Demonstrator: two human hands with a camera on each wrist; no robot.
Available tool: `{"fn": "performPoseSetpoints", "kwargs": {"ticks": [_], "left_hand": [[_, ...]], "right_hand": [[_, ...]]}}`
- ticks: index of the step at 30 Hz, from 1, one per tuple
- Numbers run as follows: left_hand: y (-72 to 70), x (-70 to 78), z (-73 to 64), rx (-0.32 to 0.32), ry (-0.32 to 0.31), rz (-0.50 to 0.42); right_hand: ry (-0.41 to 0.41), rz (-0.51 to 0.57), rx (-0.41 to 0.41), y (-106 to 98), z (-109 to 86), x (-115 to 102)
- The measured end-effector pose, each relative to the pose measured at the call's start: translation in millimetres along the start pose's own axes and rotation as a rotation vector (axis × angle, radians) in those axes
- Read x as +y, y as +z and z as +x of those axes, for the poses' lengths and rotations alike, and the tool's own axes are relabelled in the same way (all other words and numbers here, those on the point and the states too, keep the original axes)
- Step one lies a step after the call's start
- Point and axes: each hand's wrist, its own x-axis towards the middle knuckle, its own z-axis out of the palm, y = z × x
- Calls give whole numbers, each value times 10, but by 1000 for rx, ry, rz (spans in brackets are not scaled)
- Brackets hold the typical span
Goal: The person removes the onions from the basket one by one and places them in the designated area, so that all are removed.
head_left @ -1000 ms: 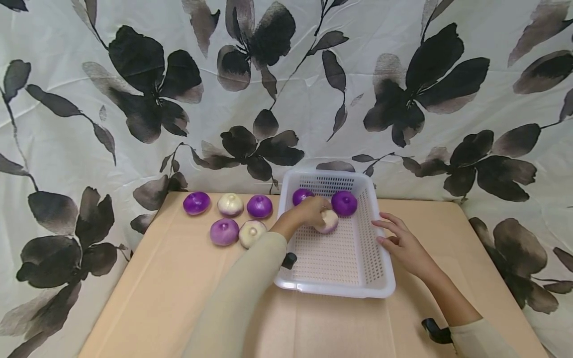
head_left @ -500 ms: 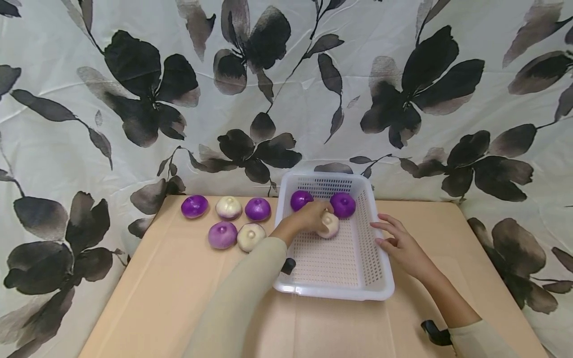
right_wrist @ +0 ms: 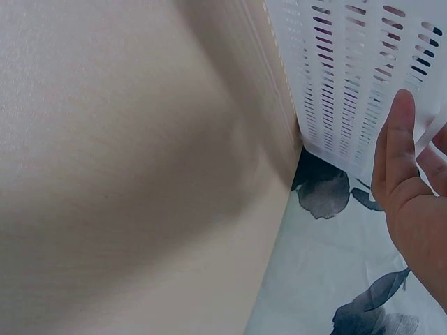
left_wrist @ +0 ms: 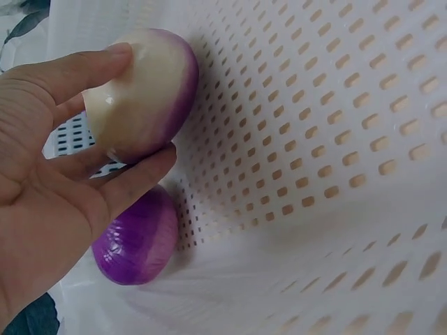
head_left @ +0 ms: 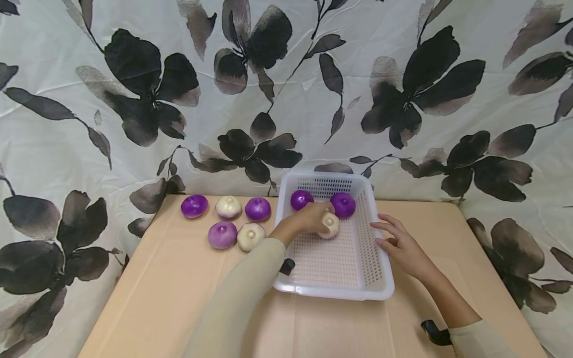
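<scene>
Inside the white plastic basket (head_left: 331, 293), my left hand (head_left: 311, 217) grips a pale onion (head_left: 332, 226) with thumb and fingers. In the left wrist view this onion (left_wrist: 143, 91) shows a cream side and a purple edge. Two purple onions, a left one (head_left: 301, 199) and a right one (head_left: 343, 205), lie at the basket's far end. My right hand (head_left: 405, 248) holds the basket's right rim, its fingers over the edge. In the right wrist view the thumb (right_wrist: 401, 125) lies along the outside of the perforated wall.
Left of the basket, several onions sit on the table (head_left: 188, 298): a purple one (head_left: 194, 206), a pale one (head_left: 228, 208), another purple one (head_left: 257, 209), a light purple one (head_left: 222, 235) and a second pale one (head_left: 250, 236). Behind hangs a flowered cloth (head_left: 322, 124).
The onion in my left hand has come slightly nearer and turned, so its pale side faces up. My right hand stays at the rim. The head view has shifted a little.
</scene>
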Motion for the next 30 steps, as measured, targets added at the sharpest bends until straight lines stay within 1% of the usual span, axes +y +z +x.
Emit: {"fn": "performPoseSetpoints", "kwargs": {"ticks": [5, 7, 12, 17, 21, 24, 27, 30], "left_hand": [[-84, 19, -53, 10, 32, -62], [-119, 33, -73, 15, 47, -73], [-224, 102, -145, 47, 106, -47], [-367, 220, -250, 87, 155, -37], [-505, 313, -366, 109, 183, -64], [-616, 354, -466, 124, 201, -76], [-728, 362, -567, 155, 227, -87], [-828, 333, -673, 201, 241, -92]], "right_hand": [[-1, -12, 3, 6, 9, 11], [7, -20, 1, 8, 11, 11], [33, -38, -2, 9, 18, -15], [48, -41, -12, 1, 23, -46], [55, -47, -16, -6, 33, -50], [58, -48, -16, -8, 41, -48], [55, -46, -13, -11, 45, -42], [42, -38, -16, -10, 50, -30]]}}
